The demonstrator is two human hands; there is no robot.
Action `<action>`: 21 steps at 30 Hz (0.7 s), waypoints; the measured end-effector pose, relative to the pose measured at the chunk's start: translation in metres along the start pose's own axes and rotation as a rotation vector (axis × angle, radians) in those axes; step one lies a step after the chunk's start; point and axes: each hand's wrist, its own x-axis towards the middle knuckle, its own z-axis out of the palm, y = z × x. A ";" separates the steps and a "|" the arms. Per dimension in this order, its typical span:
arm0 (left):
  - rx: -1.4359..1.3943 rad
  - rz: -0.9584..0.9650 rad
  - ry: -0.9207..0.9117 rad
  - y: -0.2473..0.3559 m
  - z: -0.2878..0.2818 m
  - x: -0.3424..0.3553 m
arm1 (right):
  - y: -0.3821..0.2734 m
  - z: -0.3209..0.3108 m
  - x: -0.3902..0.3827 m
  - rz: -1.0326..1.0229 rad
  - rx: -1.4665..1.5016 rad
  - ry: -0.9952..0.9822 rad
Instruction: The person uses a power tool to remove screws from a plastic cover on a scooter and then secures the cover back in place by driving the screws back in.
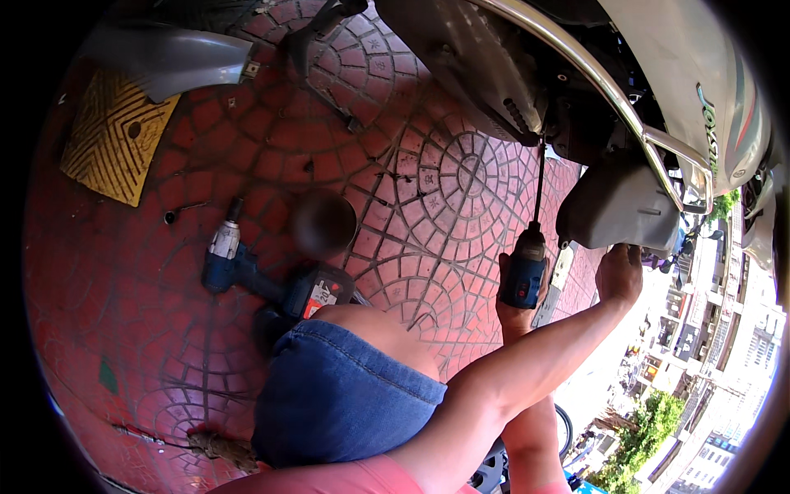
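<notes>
A blue and black cordless drill (pixel 525 276) points away from me, its long thin driver bit (pixel 541 185) reaching the underside of a silver scooter (pixel 683 74). My right hand (pixel 513 317) is closed round the drill's handle, mostly hidden behind the tool body. Crossing over my right forearm, my left arm stretches to the right. My left hand (pixel 619 276) has its fingers bent against the lower end of a dark grey plastic cover (pixel 613 202) beneath the scooter's chrome rail (pixel 568 45). The bit's tip is too small to make out.
On red patterned paving lie a blue impact wrench (pixel 239 267) with a socket, a round dark dish (pixel 325 226) and a small hand tool (pixel 183 212). A silver panel (pixel 185 62) rests by a yellow ramp block (pixel 119 136). My bent knee (pixel 378 333) is in front.
</notes>
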 end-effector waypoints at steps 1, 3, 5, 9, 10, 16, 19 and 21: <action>0.003 -0.004 0.011 0.000 0.001 0.001 | -0.006 0.004 0.010 -0.040 -0.020 0.018; 0.012 -0.030 -0.033 0.001 -0.003 -0.002 | -0.010 0.011 0.021 -0.047 -0.030 0.049; 0.025 -0.059 -0.036 0.004 -0.008 -0.003 | -0.022 0.017 0.032 0.008 0.118 0.081; -0.003 -0.128 -0.098 0.015 -0.015 -0.019 | -0.032 0.017 0.032 0.060 0.149 0.065; -0.013 -0.126 -0.100 0.016 -0.014 -0.024 | -0.032 0.016 0.030 0.068 0.132 0.059; -0.003 -0.047 -0.030 0.018 -0.018 -0.007 | -0.040 0.059 0.040 0.114 0.363 0.068; 0.043 -0.078 -0.070 0.016 -0.017 -0.018 | -0.029 0.049 0.038 0.233 0.368 -0.022; 0.033 -0.087 -0.084 0.017 -0.021 -0.016 | -0.038 0.050 0.047 0.204 0.321 -0.035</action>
